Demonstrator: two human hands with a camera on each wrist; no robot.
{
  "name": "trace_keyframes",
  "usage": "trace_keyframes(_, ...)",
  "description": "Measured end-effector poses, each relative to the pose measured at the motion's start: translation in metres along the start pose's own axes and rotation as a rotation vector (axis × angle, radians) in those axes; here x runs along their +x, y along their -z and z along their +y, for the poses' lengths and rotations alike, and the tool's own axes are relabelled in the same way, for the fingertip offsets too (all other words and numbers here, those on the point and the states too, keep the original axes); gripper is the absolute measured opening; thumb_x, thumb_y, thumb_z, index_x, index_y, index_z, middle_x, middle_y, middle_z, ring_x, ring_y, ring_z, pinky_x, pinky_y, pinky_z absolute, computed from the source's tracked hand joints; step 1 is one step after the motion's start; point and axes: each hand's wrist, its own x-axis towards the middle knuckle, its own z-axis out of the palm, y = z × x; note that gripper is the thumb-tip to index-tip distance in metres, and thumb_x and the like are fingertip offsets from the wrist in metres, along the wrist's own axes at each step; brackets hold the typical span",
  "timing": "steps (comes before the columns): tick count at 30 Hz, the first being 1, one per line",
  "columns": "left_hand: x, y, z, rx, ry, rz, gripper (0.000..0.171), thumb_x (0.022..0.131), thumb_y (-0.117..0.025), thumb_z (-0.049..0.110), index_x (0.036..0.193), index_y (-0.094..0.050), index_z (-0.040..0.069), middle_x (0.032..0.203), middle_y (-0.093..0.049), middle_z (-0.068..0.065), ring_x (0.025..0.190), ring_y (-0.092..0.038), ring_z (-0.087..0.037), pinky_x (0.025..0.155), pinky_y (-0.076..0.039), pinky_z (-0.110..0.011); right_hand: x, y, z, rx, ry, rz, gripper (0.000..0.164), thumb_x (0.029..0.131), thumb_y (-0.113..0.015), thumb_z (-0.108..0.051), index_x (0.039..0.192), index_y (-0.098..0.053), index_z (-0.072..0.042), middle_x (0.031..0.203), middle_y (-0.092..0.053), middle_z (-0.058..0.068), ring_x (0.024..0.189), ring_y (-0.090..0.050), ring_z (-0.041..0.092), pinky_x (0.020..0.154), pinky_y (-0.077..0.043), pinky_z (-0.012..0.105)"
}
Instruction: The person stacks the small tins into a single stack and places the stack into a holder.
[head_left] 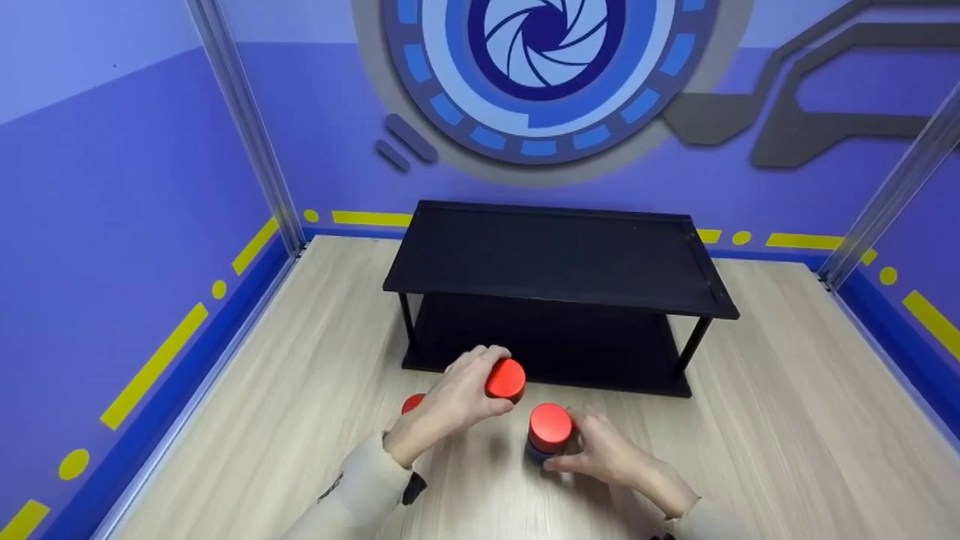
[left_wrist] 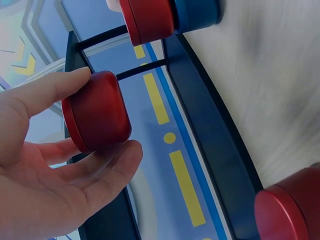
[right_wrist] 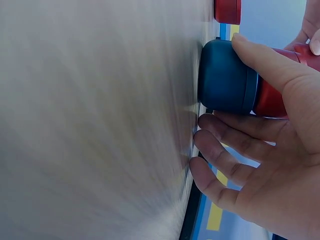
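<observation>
My left hand [head_left: 463, 390] grips a small round red tin [head_left: 505, 379] in the air, thumb on one side and fingers on the other. To its right, my right hand [head_left: 604, 450] holds a blue tin [right_wrist: 225, 75] that stands on the table, thumb across it and fingertips close to the tabletop. On top of the blue tin sits a second red tin [head_left: 550, 427]. A third red tin [head_left: 412, 403] stands on the table, partly hidden behind my left wrist; the left wrist view shows it at the lower right.
Behind the hands stands a black two-tier rack [head_left: 555, 255] with thin posts. The light wood table [head_left: 330, 315] is closed in by blue printed walls with yellow marks [head_left: 154, 367] and metal corner posts [head_left: 255, 135].
</observation>
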Motion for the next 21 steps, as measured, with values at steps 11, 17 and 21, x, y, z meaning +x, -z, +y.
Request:
trace_keyframes(11,0.002,-0.006,0.012,0.015,-0.014,-0.039,0.061,0.077,-0.080,0.023,0.130,-0.052,0.013,0.114,-0.060,-0.002,0.106,-0.056,-0.021,0.089,-0.047,-0.039,-0.001,-0.001,0.001,-0.003,0.000,-0.001,0.053,0.069,-0.084,-0.039,0.110,-0.064,-0.012,0.093,-0.062,-0.009,0.081,-0.050,0.006,0.074,-0.043,0.026)
trace_keyframes(17,0.004,-0.009,0.019,0.005,-0.034,-0.051,0.060,0.076,-0.081,0.024,0.128,-0.053,0.014,0.113,-0.059,-0.002,0.106,-0.055,-0.020,0.089,-0.046,-0.037,0.000,-0.001,0.001,-0.011,0.013,0.012,0.052,0.069,-0.084,-0.039,0.109,-0.064,-0.012,0.091,-0.061,-0.010,0.082,-0.050,0.007,0.074,-0.043,0.027)
trace_keyframes(21,0.005,-0.010,0.022,0.016,-0.052,-0.060,0.059,0.076,-0.080,0.027,0.128,-0.054,0.014,0.113,-0.059,-0.001,0.105,-0.055,-0.020,0.090,-0.046,-0.036,0.000,0.000,0.001,-0.009,0.015,0.004,0.050,0.070,-0.083,-0.039,0.108,-0.064,-0.013,0.090,-0.061,-0.010,0.082,-0.049,0.007,0.074,-0.044,0.028)
